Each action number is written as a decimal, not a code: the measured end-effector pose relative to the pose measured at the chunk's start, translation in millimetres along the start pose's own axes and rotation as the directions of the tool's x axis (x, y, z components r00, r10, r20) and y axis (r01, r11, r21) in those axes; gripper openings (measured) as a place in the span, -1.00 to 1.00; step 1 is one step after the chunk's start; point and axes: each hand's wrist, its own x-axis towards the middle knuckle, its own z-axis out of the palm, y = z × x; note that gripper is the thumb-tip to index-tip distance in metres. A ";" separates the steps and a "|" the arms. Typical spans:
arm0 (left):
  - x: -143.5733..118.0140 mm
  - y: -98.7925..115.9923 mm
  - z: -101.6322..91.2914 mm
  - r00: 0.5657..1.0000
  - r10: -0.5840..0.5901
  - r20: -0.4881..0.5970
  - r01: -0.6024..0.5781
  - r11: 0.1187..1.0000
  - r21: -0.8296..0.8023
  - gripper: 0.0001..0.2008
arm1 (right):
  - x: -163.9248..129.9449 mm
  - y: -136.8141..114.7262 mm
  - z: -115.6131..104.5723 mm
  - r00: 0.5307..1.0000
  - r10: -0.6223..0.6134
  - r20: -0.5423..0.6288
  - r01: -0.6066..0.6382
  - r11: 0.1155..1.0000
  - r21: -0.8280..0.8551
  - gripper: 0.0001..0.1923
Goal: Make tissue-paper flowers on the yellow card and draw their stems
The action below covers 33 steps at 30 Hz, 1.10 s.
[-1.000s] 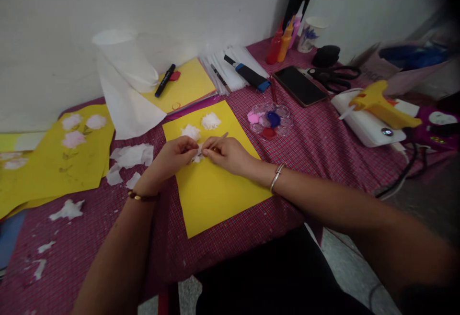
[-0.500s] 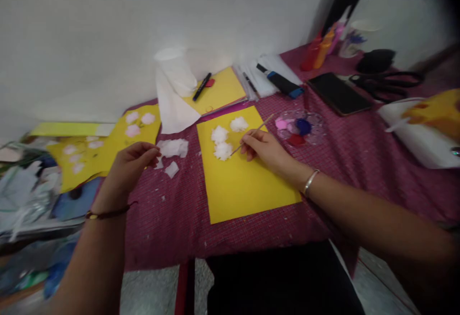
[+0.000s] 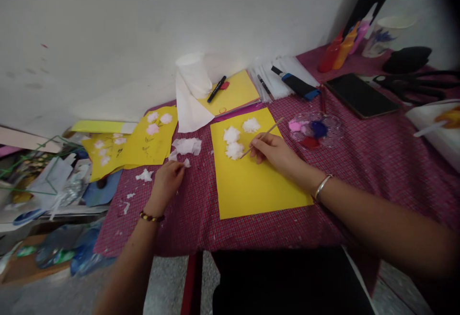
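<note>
White wall backs a counter (image 3: 359, 162) draped in maroon checked cloth. On it lies a smooth rectangular yellow sheet (image 3: 257, 181) bearing three fluffy white tufts (image 3: 234, 150) of crumpled tissue near its far edge. The right hand (image 3: 275, 151), a metal bangle at its wrist, is closed on a thin wooden stick (image 3: 264, 136) whose tip meets the nearest tuft. The left hand (image 3: 168, 178), with a beaded wrist band, pinches a small white tissue scrap (image 3: 186, 163) on the cloth just left of the sheet; a larger crumpled tissue heap (image 3: 187, 146) lies just beyond. To the right sits a clear round palette (image 3: 316, 128) with pink, blue and red paint. Farther off are a flat black phone (image 3: 361, 95) and orange squeeze bottles (image 3: 339, 49).
</note>
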 end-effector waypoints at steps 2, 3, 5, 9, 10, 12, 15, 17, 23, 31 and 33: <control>2.8 -0.2 -3.1 0.998 -0.054 -0.036 0.053 0.998 -0.028 -0.86 | -0.3 0.0 0.3 1.000 0.003 0.000 -0.003 1.000 0.004 -0.83; 3.7 0.5 -5.3 0.995 -0.081 -0.050 0.079 0.996 -0.052 -0.85 | -0.3 0.0 0.4 1.000 0.008 -0.002 -0.008 1.000 0.005 -0.83; 4.5 5.4 -10.6 0.990 -0.124 -0.061 0.117 0.987 -0.111 -0.83 | 0.3 -0.2 0.5 1.000 0.016 -0.003 -0.016 1.000 0.003 -0.83; 2.2 34.7 -18.8 0.990 -0.137 0.026 0.139 0.951 -0.277 -0.78 | 1.8 -1.9 0.3 1.000 0.010 -0.016 -0.010 1.000 0.014 -0.82; 1.3 45.5 -19.0 0.987 -0.128 0.093 0.153 0.921 -0.357 -0.77 | 1.4 -3.1 0.5 1.000 0.007 -0.015 -0.007 1.000 0.024 -0.82; 0.2 68.4 -15.8 0.971 -0.082 0.223 0.185 0.851 -0.491 -0.76 | -1.6 -7.3 2.2 1.000 0.002 0.011 -0.003 0.999 0.046 -0.84; 1.8 99.3 -1.7 0.955 -0.008 0.296 0.173 0.827 -0.535 -0.78 | -10.8 -16.5 8.7 0.995 -0.016 0.096 0.008 0.996 0.086 -0.91; 5.1 115.4 12.0 0.971 0.045 0.237 0.074 0.881 -0.468 -0.81 | -17.4 -22.1 15.0 0.995 -0.036 0.091 0.026 0.994 0.109 -0.93; 14.4 141.4 48.1 0.970 0.242 -0.001 -0.233 0.933 -0.273 -0.88 | -20.6 -23.5 23.3 0.999 -0.004 0.040 -0.003 0.986 0.167 -0.84; 7.4 140.4 65.3 0.953 0.187 0.239 0.027 0.733 -0.680 -0.84 | -18.1 -22.7 20.1 0.999 -0.032 0.025 0.030 0.997 0.069 -0.85; 5.7 139.9 66.7 0.952 0.137 0.274 0.114 0.673 -0.731 -0.81 | -19.3 -23.8 21.0 0.998 -0.027 0.052 0.023 0.997 0.071 -0.85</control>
